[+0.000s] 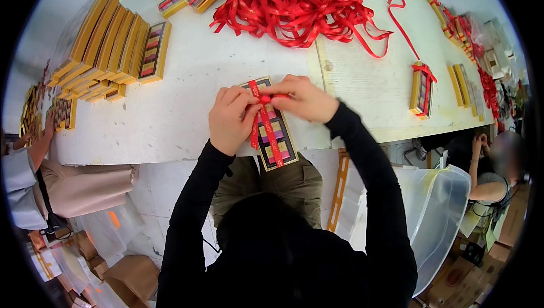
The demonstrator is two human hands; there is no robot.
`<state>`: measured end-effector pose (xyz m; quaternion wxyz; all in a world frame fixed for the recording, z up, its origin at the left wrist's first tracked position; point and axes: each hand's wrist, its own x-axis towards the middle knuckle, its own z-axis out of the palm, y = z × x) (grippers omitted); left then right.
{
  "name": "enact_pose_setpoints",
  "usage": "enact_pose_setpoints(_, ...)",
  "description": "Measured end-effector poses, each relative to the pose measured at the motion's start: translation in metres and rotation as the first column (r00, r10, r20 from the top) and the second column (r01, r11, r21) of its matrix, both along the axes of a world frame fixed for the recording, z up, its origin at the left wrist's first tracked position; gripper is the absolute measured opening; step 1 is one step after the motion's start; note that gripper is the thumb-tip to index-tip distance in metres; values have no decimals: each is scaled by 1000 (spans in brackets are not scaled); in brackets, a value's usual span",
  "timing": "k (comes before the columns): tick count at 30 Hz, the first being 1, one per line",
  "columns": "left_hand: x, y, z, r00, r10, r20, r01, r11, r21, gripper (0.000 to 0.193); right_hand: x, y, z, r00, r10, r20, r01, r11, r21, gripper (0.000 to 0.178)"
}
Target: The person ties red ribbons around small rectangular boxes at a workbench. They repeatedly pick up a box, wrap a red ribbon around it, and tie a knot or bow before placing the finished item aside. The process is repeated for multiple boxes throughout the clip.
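A long gift box (289, 138) with a gold edge and a window showing purple and gold pieces lies at the table's front edge, its near end jutting out over my lap. Red ribbon (271, 129) runs lengthwise over it, with a knot or bow at the far part. My left hand (231, 116) pinches the ribbon at the left side of the knot, and a loose tail hangs below its fingers. From the right, my right hand (300, 98) reaches over the box, fingers closed on ribbon at the knot. The fingers partly hide the bow.
A heap of red ribbon (300, 5) lies at the back of the white table (187, 76). Boxes (102, 42) are stacked at left; a ribboned box (420, 90) stands at right. A clear plastic bin (436, 212) is beside me. People sit or stand at both sides.
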<state>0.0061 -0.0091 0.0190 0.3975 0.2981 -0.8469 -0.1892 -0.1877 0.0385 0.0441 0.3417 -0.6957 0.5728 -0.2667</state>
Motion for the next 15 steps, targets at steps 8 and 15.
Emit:
enact_pose_setpoints(8, 2, -26, -2, 940, -321, 115, 340, 900, -271, 22, 2, -49, -30, 845, -171, 507, 125, 985, 123, 23)
enact_pose_setpoints(15, 2, -39, 2, 860, -506, 70, 509, 860, -40, 18, -3, -37, -38, 942, -189, 276, 244, 953, -180, 24)
